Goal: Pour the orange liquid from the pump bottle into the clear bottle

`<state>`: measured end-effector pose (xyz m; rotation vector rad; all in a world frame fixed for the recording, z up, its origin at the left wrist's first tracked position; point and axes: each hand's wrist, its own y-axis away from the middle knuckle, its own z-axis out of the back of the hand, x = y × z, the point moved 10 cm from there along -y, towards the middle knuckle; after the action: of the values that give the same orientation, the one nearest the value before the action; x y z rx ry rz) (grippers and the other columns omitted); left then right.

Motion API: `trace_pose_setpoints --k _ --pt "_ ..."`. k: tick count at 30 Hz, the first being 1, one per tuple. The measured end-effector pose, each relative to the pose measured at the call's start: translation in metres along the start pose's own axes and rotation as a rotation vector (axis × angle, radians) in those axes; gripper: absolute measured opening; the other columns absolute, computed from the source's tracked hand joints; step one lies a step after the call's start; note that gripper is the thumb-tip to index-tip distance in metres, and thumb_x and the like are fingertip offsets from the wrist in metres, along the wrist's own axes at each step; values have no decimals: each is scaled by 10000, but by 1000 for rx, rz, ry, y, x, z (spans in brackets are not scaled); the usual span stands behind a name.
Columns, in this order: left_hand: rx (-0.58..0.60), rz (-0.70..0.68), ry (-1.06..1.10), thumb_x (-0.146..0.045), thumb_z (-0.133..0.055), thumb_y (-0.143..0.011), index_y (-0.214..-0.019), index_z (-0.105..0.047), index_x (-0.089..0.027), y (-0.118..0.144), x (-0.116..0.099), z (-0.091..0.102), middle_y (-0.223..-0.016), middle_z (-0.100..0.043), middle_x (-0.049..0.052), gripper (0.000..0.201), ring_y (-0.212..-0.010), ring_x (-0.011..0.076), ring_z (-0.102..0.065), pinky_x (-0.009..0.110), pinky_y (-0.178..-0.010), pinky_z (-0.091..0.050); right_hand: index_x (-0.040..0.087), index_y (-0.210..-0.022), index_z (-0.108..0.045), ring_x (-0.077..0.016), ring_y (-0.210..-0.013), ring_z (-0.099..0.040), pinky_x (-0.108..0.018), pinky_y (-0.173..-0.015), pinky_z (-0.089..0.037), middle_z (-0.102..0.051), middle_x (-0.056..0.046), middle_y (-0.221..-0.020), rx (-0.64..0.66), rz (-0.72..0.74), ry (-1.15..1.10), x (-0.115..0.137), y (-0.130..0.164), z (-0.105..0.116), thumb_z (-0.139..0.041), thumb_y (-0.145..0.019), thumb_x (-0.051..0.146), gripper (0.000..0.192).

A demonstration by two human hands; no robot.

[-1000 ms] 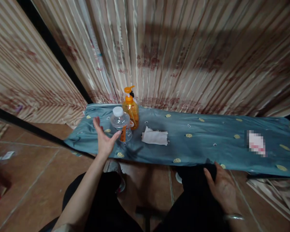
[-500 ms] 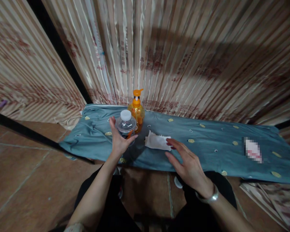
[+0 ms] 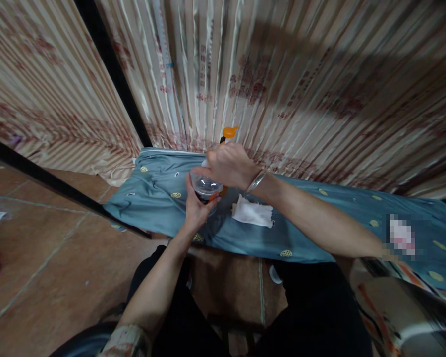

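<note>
clear bottle [image 3: 205,187] in left hand [image 3: 196,208] grip, right hand [image 3: 228,165] seemingly on top.

In front of me runs a low, narrow surface covered with a teal cloth [image 3: 319,223] dotted with small yellow motifs; its left end hangs a little over the brown tiled floor [image 3: 59,248]. On the cloth stands a clear plastic bottle [image 3: 206,188], and just behind it an orange pump bottle [image 3: 228,134], mostly hidden, only its pump top showing. Just right of the clear bottle lies a crumpled white tissue [image 3: 252,213]. A blurred-out patch sits far along the cloth to my right.
</note>
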<state>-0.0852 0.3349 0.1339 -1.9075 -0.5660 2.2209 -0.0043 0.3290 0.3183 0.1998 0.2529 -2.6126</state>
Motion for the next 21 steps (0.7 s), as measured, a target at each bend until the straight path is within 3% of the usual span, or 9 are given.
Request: trace_pose_setpoints --k 5,12,21 --pt "-9 -32 -2 -371 -932 -671 -1652 -224 -211 0 0 -1 -1616 -520 222 1219 -1466 369 -570 506 -1219 -450 7 -1210 -739 -366 -1109 -717 -429 -907 -504 -776 -283 -1115 -12 1 15 4 -2 -12 -398 -1129 418 540" --pt "-14 -84 -10 -434 -935 -663 -1587 -310 -182 -2 2 -2 -1511 -604 211 1144 -1359 355 -643 495 -1161 -501 19 -1250 -688 -328 -1108 -725 -400 -931 -508 -771 -259 -1155 33 68 30 0 0 -16 -350 -1151 425 538" --pt "-21 -78 -33 -410 -932 -672 -1598 -298 -187 -3 7 -1 -1503 -605 209 1144 -1359 352 -647 495 -1163 -507 -1 -1241 -695 -398 -1150 -668 -491 -965 -493 -751 -275 -1143 1 68 66 5 -1 -5 -339 -1137 479 606"
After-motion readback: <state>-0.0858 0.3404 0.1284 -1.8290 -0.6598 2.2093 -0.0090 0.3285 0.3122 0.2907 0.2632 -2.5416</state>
